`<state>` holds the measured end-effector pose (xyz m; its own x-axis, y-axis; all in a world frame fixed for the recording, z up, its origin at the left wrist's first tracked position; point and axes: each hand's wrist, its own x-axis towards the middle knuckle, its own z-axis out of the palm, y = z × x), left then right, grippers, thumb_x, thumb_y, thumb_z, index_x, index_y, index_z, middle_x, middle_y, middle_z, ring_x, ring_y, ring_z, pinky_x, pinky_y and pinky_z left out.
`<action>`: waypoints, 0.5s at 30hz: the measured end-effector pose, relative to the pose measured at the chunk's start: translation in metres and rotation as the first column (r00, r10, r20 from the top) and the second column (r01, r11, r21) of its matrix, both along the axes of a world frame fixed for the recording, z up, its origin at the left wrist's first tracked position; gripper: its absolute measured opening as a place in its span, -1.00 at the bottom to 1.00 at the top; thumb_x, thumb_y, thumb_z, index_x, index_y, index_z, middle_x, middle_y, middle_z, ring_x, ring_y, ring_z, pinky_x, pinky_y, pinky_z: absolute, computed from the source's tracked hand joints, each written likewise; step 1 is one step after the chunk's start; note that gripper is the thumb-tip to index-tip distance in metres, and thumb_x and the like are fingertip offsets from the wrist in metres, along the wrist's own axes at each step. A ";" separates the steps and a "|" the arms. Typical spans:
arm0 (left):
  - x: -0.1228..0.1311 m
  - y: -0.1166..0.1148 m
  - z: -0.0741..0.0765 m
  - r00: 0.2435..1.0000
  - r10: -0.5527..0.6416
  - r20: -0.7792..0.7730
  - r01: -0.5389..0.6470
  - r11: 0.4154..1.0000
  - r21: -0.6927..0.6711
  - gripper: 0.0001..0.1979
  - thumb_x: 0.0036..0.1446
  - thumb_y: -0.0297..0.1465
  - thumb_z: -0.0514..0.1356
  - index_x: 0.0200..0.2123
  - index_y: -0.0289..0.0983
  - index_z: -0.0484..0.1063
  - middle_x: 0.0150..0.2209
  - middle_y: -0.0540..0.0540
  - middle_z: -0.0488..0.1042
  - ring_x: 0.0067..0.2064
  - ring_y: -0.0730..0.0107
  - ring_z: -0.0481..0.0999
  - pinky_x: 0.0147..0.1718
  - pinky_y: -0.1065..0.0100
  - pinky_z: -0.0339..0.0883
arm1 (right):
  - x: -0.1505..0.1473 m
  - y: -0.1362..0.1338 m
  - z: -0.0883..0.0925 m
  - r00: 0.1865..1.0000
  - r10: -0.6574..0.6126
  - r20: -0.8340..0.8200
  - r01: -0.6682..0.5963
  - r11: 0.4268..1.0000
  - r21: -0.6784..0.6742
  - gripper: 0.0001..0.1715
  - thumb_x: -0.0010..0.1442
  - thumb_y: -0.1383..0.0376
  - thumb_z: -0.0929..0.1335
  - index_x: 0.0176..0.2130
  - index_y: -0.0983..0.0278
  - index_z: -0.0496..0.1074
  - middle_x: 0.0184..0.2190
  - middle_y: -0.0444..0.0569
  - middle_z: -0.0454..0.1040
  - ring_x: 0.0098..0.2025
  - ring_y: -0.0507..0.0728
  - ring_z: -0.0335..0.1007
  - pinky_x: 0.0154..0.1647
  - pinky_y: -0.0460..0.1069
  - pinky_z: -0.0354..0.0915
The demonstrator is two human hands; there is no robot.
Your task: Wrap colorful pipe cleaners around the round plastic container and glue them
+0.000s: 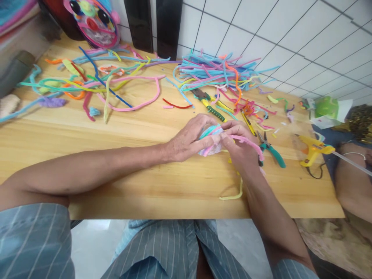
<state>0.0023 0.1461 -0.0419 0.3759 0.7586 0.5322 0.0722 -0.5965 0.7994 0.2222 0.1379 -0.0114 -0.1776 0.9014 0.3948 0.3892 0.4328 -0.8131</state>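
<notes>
Near the table's front, both my hands are closed around a small rounded bundle of pipe cleaners (211, 132) in blue, pink and white. My left hand (192, 139) wraps it from the left, thumb lying across its front. From the right, my right hand (240, 137) pinches at its edge, thumb and fingers together. A pink pipe cleaner (247, 142) trails from the bundle over my right hand. Below my right hand a pale yellow pipe cleaner (240, 190) curls on the wood. The part of the bundle under my fingers is hidden.
Loose pipe cleaners (130, 81) spread over the left, and a large pile (209, 71) lies by the tiled wall. Green-yellow pliers (210, 106), a yellow cutter (248, 122), teal pliers (273, 151) and a yellow glue gun (315, 149) lie rightward. Another person's arm (351, 174) is at the right edge.
</notes>
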 end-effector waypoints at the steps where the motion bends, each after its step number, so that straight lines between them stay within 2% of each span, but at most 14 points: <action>1: 0.000 0.000 0.002 1.000 -0.007 0.010 0.008 1.000 -0.021 -0.57 0.54 0.03 0.16 0.15 -0.18 0.45 0.10 -0.21 0.58 0.15 0.11 0.57 0.23 0.08 0.46 | 0.000 0.000 0.000 1.000 -0.001 0.006 0.001 1.000 -0.002 -0.74 0.33 0.05 0.56 -0.33 0.08 0.57 -0.13 -0.05 0.65 0.04 0.28 0.61 0.18 0.26 0.46; 7: 0.003 0.001 0.002 0.999 -0.024 0.044 0.029 0.994 -0.103 -0.50 0.48 0.11 0.21 0.13 -0.17 0.44 0.07 -0.19 0.57 0.10 0.13 0.58 0.14 0.07 0.48 | -0.001 0.000 0.002 1.000 -0.006 0.010 0.006 1.000 -0.002 -0.79 0.31 0.13 0.56 -0.35 0.08 0.58 -0.16 -0.08 0.64 0.02 0.26 0.61 0.16 0.23 0.46; 12: 0.004 0.002 -0.008 1.000 0.002 0.016 -0.002 1.000 -0.023 -0.24 0.14 0.20 0.48 0.18 -0.14 0.42 0.18 -0.24 0.54 0.21 -0.03 0.57 0.24 -0.05 0.46 | 0.001 -0.001 0.004 1.000 -0.019 0.024 0.020 1.000 -0.017 -0.74 0.28 0.11 0.58 -0.37 0.11 0.56 -0.13 -0.05 0.65 0.03 0.26 0.62 0.17 0.25 0.49; 15: 0.004 0.001 -0.010 1.000 -0.003 0.001 0.003 1.000 0.014 -0.12 0.02 0.23 0.54 0.20 -0.15 0.42 0.19 -0.27 0.54 0.24 -0.09 0.57 0.26 -0.09 0.45 | 0.003 -0.002 0.004 1.000 -0.013 0.028 0.013 1.000 -0.005 -0.72 0.27 0.07 0.58 -0.37 0.11 0.56 -0.12 -0.04 0.66 0.03 0.26 0.62 0.17 0.25 0.49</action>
<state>0.0061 0.1474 -0.0520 0.3776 0.7500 0.5430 0.0699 -0.6078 0.7910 0.2247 0.1359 -0.0075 -0.1764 0.9059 0.3849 0.4172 0.4230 -0.8044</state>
